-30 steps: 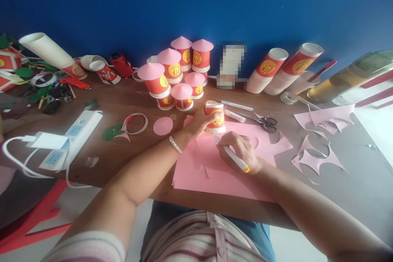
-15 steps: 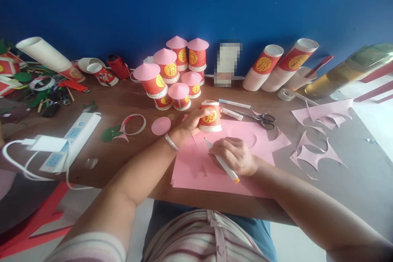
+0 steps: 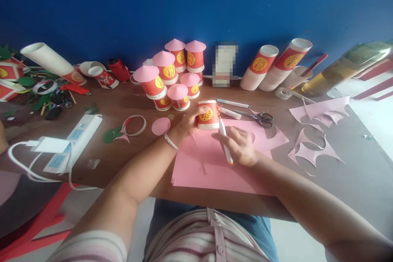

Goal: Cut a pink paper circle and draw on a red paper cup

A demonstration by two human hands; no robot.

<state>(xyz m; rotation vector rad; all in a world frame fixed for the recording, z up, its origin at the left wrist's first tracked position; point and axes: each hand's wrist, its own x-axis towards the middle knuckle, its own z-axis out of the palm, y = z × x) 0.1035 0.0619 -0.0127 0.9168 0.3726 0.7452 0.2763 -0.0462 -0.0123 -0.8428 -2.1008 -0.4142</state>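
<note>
My left hand (image 3: 190, 122) is closed around the left side of a red paper cup (image 3: 208, 115) with a gold emblem, standing upside down at the far edge of the pink paper sheets (image 3: 196, 172). Between the fingers of my right hand (image 3: 241, 146) is a white marker (image 3: 226, 141) with an orange end. Its tip points up and away from me, close to the cup's lower right rim; whether it touches is unclear. Behind the cup lie a blue-and-white pen (image 3: 232, 103), a glue stick (image 3: 231, 113) and black-handled scissors (image 3: 264, 119).
Cups with pink cone roofs (image 3: 177, 92) stand behind. A pink paper disc (image 3: 161, 126) and a tape ring (image 3: 134, 125) lie left, beside a power strip (image 3: 73, 143). Paper offcuts (image 3: 317, 151) lie right; stacked cups (image 3: 259, 67) and a tilted bottle (image 3: 344, 69) stand at the back.
My right hand has brought the marker from over the paper up to the cup's right side, turning it steeper. My left hand still holds the cup, now more upright with its top visible.
</note>
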